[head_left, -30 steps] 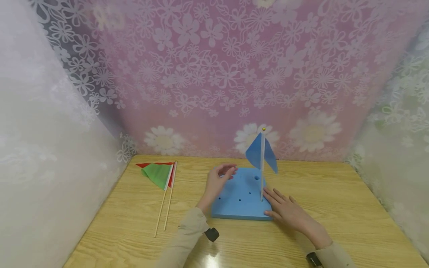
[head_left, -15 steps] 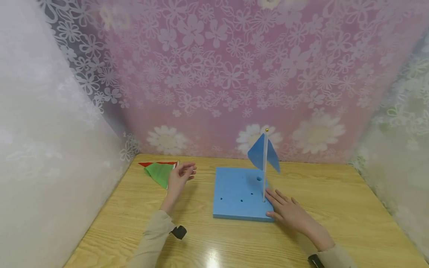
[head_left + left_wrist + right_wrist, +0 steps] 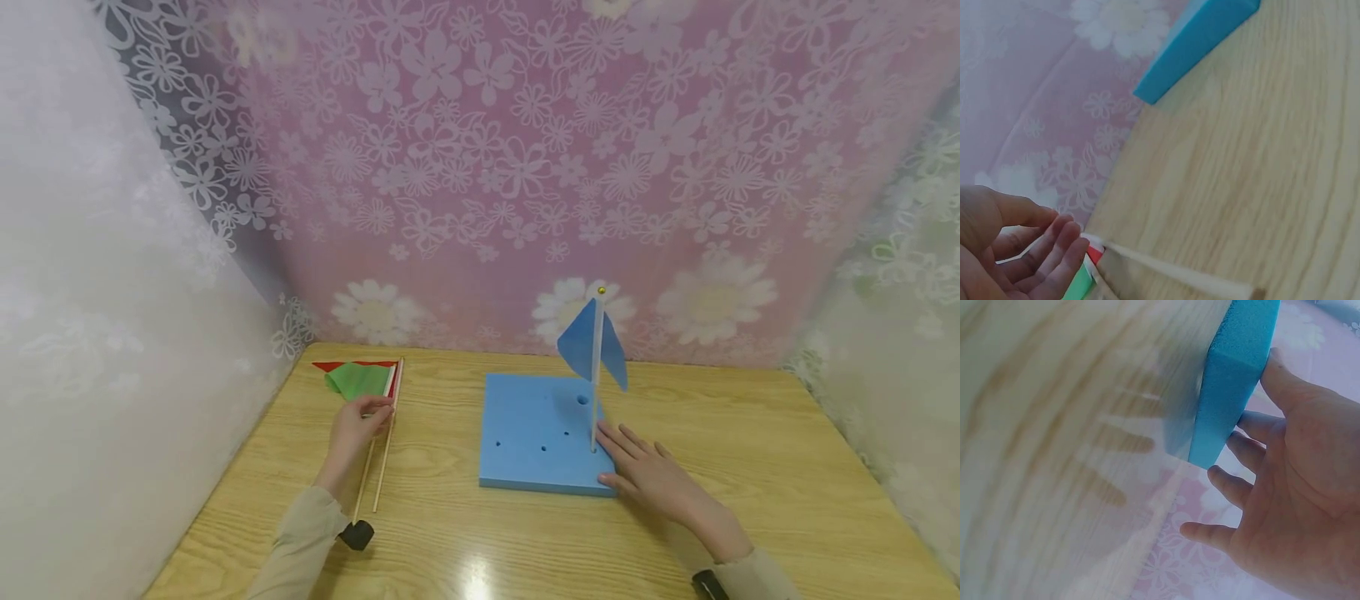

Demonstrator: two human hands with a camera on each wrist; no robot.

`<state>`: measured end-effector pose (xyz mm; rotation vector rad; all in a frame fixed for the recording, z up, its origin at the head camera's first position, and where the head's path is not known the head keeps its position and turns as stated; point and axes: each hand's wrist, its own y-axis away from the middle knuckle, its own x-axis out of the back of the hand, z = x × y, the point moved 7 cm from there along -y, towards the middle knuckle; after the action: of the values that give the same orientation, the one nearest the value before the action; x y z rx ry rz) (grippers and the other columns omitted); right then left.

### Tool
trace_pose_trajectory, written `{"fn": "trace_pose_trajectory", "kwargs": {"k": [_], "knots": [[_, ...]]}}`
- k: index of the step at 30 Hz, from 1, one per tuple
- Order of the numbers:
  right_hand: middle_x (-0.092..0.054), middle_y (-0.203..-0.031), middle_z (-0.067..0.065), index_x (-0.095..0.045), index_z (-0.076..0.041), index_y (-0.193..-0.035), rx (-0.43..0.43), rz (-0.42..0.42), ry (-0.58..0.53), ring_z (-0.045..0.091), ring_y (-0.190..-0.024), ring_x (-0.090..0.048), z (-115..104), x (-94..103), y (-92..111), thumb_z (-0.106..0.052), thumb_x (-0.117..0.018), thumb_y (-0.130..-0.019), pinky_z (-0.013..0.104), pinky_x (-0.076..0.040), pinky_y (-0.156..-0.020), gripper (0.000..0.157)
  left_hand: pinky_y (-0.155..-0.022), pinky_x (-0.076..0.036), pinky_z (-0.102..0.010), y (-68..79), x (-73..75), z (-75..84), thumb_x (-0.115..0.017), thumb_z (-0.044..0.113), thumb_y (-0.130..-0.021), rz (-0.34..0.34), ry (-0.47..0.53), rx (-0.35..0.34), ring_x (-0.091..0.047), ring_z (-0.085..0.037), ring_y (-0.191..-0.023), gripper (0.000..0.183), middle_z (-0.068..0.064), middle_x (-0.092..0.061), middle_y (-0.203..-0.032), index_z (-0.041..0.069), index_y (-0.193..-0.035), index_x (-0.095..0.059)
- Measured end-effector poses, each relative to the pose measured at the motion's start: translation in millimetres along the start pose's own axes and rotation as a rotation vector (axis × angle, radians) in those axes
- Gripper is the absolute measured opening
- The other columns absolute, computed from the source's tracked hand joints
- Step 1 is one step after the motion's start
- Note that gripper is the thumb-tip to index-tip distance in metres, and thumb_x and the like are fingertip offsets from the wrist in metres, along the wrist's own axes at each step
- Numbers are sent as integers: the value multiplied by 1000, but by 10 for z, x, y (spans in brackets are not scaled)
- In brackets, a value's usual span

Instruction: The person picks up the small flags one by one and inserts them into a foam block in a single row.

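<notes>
In the head view my left hand (image 3: 362, 427) is over the green flag (image 3: 358, 379), its fingers loosely bent at the poles. A red flag (image 3: 320, 365) lies mostly beneath the green one, and their thin wooden sticks (image 3: 384, 462) stretch toward me. The left wrist view shows thumb and fingertips close together beside the flags, with no stick seen between them. My right hand (image 3: 663, 479) rests with extended fingers against the right edge of a blue block (image 3: 517, 417). Upright in one of the block's small holes stands a blue flag (image 3: 577, 343) with a gold tip.
A wooden table (image 3: 450, 542) carries everything. Behind it hangs a pink floral cloth (image 3: 480, 208), and pale cloths flank both sides. The block's top has several small holes and a larger hole (image 3: 582, 400) near its back right corner.
My left hand has moved left from above the blue block to the green and red flags, then nearer to me. The right hand stays against the block, and the blue flag remains upright.
</notes>
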<state>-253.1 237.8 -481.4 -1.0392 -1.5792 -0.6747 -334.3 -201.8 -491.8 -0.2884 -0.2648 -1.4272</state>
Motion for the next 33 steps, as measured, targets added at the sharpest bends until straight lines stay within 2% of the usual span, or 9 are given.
{"fn": "trace_pose_trajectory", "kwargs": {"k": [3, 7, 13, 21, 26, 33], "knots": [[-38, -160, 16, -41, -7, -155, 1, -4, -3, 47, -143, -36, 1, 0, 3, -43, -60, -101, 80, -32, -101, 67, -67, -60, -28, 16, 61, -41, -66, 4, -97, 7, -127, -16, -70, -24, -83, 19, -22, -73, -97, -9, -110, -72], [-37, -160, 16, -41, -7, -155, -3, -10, -13, 47, -144, -35, 7, -4, 5, -43, -59, -101, 79, -31, -102, 68, -59, -51, -23, 40, 83, -70, -69, 9, -95, -19, -246, -9, -65, -15, -71, 18, -14, -74, -90, -5, -106, -74], [-38, -160, 16, -41, -7, -155, -4, -8, -20, 47, -144, -36, 7, -5, 5, -43, -60, -101, 79, -31, -102, 67, -56, -55, -25, 90, 29, -65, -71, 6, -92, -64, -312, 1, -68, -17, -64, 14, -10, -72, -83, -5, -101, -73], [-38, -159, 16, -42, -7, -155, 3, 3, -13, 46, -143, -37, 2, 4, 13, -43, -60, -101, 80, -33, -101, 67, -65, -54, -30, 94, -39, -23, -83, 6, -79, -8, -471, -60, -67, -16, -69, 18, -6, -73, -79, -2, -92, -73], [-39, -159, 16, -42, -6, -154, 4, 6, -8, 46, -143, -37, -6, 17, 15, -42, -60, -101, 80, -33, -101, 67, -67, -54, -35, 119, -46, 15, -80, 3, -78, 24, -493, -66, -69, -23, -73, 15, -7, -72, -77, -2, -89, -73], [-38, -159, 17, -42, -6, -155, 5, 2, -15, 47, -143, -37, -13, 17, 17, -41, -60, -101, 80, -32, -101, 67, -71, -53, -37, 126, -25, 27, -74, 5, -76, 52, -518, -58, -69, -24, -76, 14, -5, -73, -77, 0, -89, -76]]}}
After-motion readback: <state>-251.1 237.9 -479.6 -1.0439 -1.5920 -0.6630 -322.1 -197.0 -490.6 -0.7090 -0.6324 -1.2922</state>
